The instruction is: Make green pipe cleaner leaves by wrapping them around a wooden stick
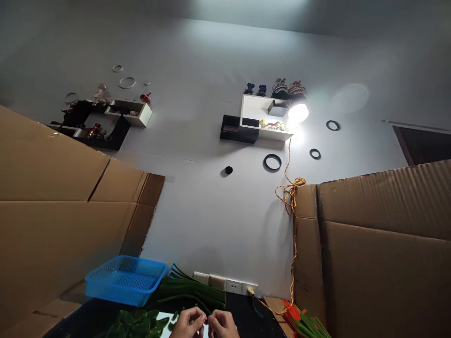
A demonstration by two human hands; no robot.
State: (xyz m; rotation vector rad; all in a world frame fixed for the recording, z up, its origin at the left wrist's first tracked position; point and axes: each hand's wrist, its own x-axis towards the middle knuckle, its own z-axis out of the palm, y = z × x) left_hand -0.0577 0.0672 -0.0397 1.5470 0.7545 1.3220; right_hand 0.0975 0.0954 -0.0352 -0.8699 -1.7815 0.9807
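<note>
Note left hand (188, 324) and right hand (221, 324) side by side over the dark table (243, 314), with thumb and fingers of each drawn together at the tips. Cannot tell whether pinching anything; too small to read. Find green leaf-shaped pieces (136, 325) heaped left of the hands, long green strips (192, 292) just beyond, blue basket (116, 295) behind the heap, red and green strips (294, 315) well to the right.

Basket (116, 293) seemingly behind the leaves (136, 324), left of the hands (189, 323).
</note>
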